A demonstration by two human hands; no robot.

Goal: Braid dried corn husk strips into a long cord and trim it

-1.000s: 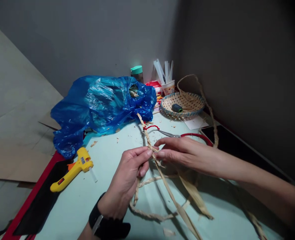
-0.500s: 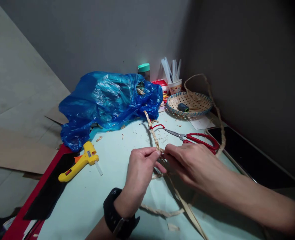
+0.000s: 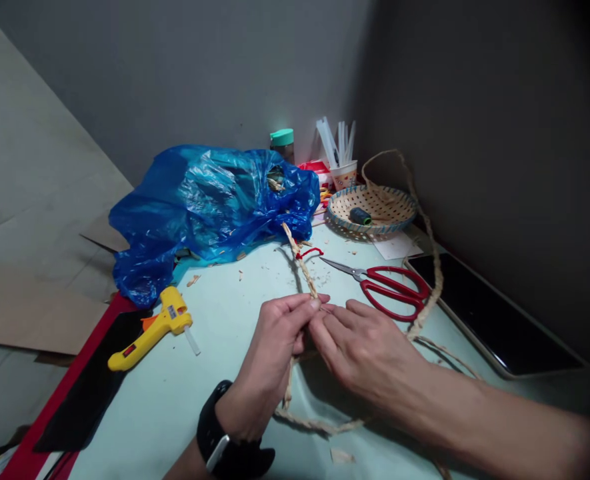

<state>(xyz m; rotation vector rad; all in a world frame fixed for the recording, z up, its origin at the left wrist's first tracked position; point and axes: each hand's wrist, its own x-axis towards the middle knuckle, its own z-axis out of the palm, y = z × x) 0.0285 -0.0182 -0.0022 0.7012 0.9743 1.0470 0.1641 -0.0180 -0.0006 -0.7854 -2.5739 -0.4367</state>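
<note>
A pale braided straw cord [image 3: 305,269] rises from my fingers, its far end tied with red yarn [image 3: 311,253]. My left hand [image 3: 281,333] pinches the braid between thumb and forefinger, with a dark watch on the wrist. Close against it, my right hand [image 3: 359,339] has its fingers closed on a thin straw strand at the braid's lower end; most of that strand is hidden. More of the cord loops on the table below my hands and arcs up on the right toward the basket. Red-handled scissors [image 3: 395,291] lie just beyond my right hand.
A yellow glue gun [image 3: 155,329] lies at left near a black mat [image 3: 82,393]. Behind are a blue plastic bag [image 3: 215,200], a cup of glue sticks [image 3: 344,175] and a woven basket [image 3: 399,217] holding a thread spool [image 3: 360,215]. A dark tablet [image 3: 499,317] rests at right.
My right hand has moved down and toward my left hand, drawing the strand; the long loose straw strip below has swung away to the right. The view has shifted slightly.
</note>
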